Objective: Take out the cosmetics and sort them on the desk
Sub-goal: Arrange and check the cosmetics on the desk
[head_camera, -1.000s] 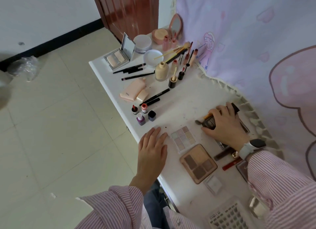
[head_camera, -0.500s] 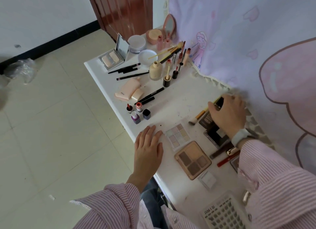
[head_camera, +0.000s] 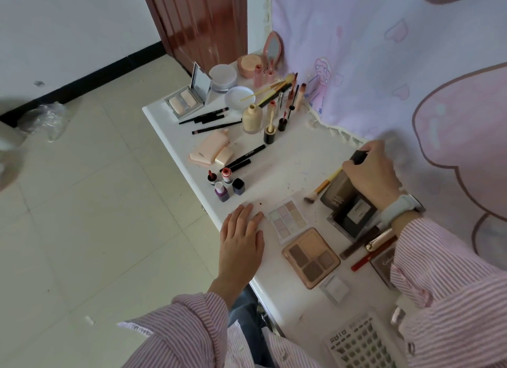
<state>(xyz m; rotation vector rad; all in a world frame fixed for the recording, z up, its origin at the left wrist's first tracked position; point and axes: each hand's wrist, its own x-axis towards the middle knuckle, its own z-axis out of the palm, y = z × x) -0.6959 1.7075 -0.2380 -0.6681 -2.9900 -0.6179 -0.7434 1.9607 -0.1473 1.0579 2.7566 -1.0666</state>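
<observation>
A white, smooth desk (head_camera: 296,159) runs from the near right to the far left beside a lilac cartoon curtain (head_camera: 384,65). At its near edge the left hand (head_camera: 241,241) rests flat, fingers straight and relaxed, holding nothing, just beside a pale nine-pan palette (head_camera: 288,219). A square tan eyeshadow palette (head_camera: 311,258) with four matte brown pans lies nearer still. By the curtain edge the right hand (head_camera: 370,172) curls its fingers around a dark, rectangular foundation tube (head_camera: 338,189), black cap pointing away toward the far edge, long axis roughly along the desk. A yellow-handled brush (head_camera: 321,188) lies beside it, bristles toward the near edge. Small nail-polish bottles (head_camera: 225,185) stand upright together near the left edge.
</observation>
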